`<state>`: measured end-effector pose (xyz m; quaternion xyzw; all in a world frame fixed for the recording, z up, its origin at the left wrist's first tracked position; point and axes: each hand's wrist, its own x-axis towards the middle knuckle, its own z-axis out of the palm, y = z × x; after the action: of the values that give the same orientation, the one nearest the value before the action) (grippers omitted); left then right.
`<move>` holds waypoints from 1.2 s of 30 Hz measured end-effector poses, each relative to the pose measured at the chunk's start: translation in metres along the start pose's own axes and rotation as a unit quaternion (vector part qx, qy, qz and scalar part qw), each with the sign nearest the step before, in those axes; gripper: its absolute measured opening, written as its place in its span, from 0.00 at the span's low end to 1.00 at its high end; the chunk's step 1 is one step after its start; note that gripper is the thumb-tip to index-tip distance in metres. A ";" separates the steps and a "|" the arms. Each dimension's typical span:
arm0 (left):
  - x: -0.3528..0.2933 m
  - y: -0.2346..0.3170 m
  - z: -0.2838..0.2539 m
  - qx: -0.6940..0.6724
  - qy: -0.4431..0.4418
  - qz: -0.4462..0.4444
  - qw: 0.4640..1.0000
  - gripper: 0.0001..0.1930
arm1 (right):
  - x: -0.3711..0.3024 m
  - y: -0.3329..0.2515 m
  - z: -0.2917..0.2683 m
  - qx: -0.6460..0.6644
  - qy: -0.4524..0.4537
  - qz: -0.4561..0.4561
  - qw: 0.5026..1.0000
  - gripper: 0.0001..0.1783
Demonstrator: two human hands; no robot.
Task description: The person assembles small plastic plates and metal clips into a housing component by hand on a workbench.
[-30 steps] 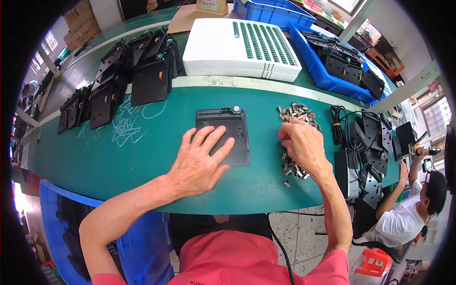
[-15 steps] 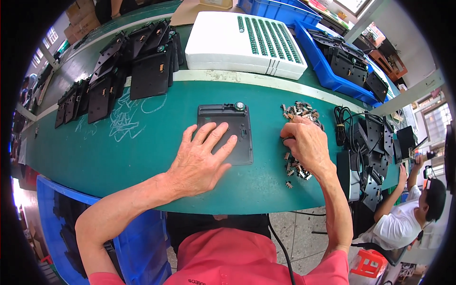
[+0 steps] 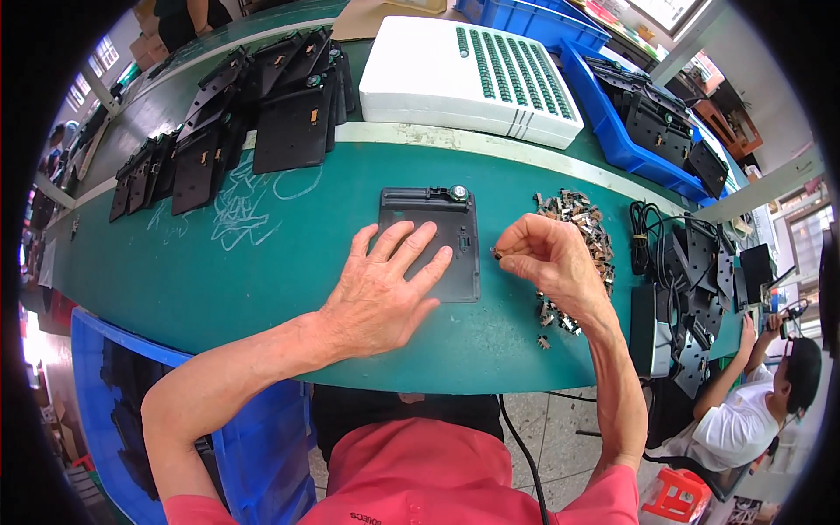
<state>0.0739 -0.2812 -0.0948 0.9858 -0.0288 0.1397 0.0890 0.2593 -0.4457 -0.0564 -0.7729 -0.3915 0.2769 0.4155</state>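
Note:
A flat black plastic panel (image 3: 451,278) lies on the green table, with a round silver-and-green part (image 3: 458,193) at its top right corner and a small slotted cutout on its right side. My left hand (image 3: 381,284) rests on the panel's left part, fingers spread. Just right of the panel, my right hand (image 3: 547,258) pinches a small slide switch (image 3: 497,254) between thumb and forefinger; most of it is hidden. Behind and under that hand spreads a pile of small metal slide switches (image 3: 598,234), with a few loose ones nearer me.
Black panels (image 3: 293,131) lean in rows at the far left. A white foam tray (image 3: 420,79) holds rows of green round parts. Right of it stands a blue bin (image 3: 612,144) of panels. Black brackets and cables (image 3: 696,271) lie at right, near a seated person (image 3: 744,411).
My right hand has come away from the switch pile toward the panel, a small switch pinched in its fingers. My left hand stays on the panel. The whole view has shifted slightly.

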 end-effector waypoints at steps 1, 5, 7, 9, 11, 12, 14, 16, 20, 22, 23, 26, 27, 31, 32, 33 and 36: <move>0.000 0.000 0.000 -0.002 0.001 0.001 1.000 0.30 | 0.001 0.001 0.003 0.036 -0.007 0.014 0.999 0.08; -0.001 -0.001 0.001 -0.003 0.002 -0.001 1.000 0.30 | 0.003 0.001 0.011 0.066 -0.009 0.014 0.998 0.10; -0.001 -0.002 0.001 -0.005 0.002 0.001 1.000 0.30 | 0.003 0.001 0.013 0.065 -0.002 0.000 0.998 0.10; 0.000 -0.002 0.001 -0.006 0.002 0.001 1.000 0.30 | 0.003 0.000 0.016 0.057 -0.002 0.000 0.998 0.09; 0.000 -0.001 0.001 -0.007 0.002 -0.001 1.000 0.30 | 0.004 -0.001 0.017 0.049 -0.002 0.000 0.999 0.09; 0.000 -0.001 0.001 -0.008 0.003 -0.001 1.000 0.30 | 0.004 -0.001 0.017 0.045 -0.002 0.004 0.999 0.09; 0.000 -0.001 0.001 -0.009 0.003 -0.001 1.000 0.30 | 0.004 -0.002 0.018 0.041 -0.001 0.009 0.999 0.09; 0.000 0.000 0.001 -0.008 0.007 -0.003 1.000 0.30 | 0.005 -0.003 0.019 0.033 0.024 0.008 0.999 0.09; -0.001 0.004 0.002 -0.004 0.009 -0.010 1.000 0.30 | 0.008 0.000 0.024 0.019 0.038 -0.024 0.999 0.10; -0.002 0.007 0.003 -0.013 0.026 -0.013 1.000 0.29 | 0.009 0.000 0.026 0.009 0.043 -0.023 0.999 0.10; -0.002 0.009 0.003 -0.013 0.026 -0.015 0.999 0.29 | 0.009 -0.001 0.026 0.008 0.040 -0.023 0.999 0.10; -0.003 0.011 0.002 -0.007 0.042 -0.008 0.999 0.28 | 0.009 -0.003 0.025 -0.010 0.051 -0.028 0.998 0.11; -0.003 0.012 0.002 -0.008 0.043 -0.011 0.999 0.28 | 0.008 -0.003 0.024 -0.021 0.053 -0.019 0.998 0.11; -0.004 0.014 0.002 -0.002 0.056 -0.011 0.998 0.28 | 0.009 -0.003 0.027 -0.021 0.057 -0.010 0.998 0.11; -0.005 0.014 0.002 -0.005 0.054 -0.009 0.998 0.27 | 0.010 -0.004 0.028 -0.021 0.054 -0.010 0.998 0.11; -0.006 0.013 0.002 -0.005 0.054 -0.013 0.998 0.27 | 0.010 -0.005 0.029 -0.022 0.050 -0.005 0.998 0.11; -0.004 0.014 0.002 -0.003 0.063 -0.005 0.998 0.26 | 0.009 -0.005 0.030 -0.025 0.053 -0.002 0.998 0.11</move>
<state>0.0696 -0.2954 -0.0955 0.9749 -0.0183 0.2005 0.0947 0.2397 -0.4238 -0.0677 -0.7958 -0.3775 0.2249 0.4166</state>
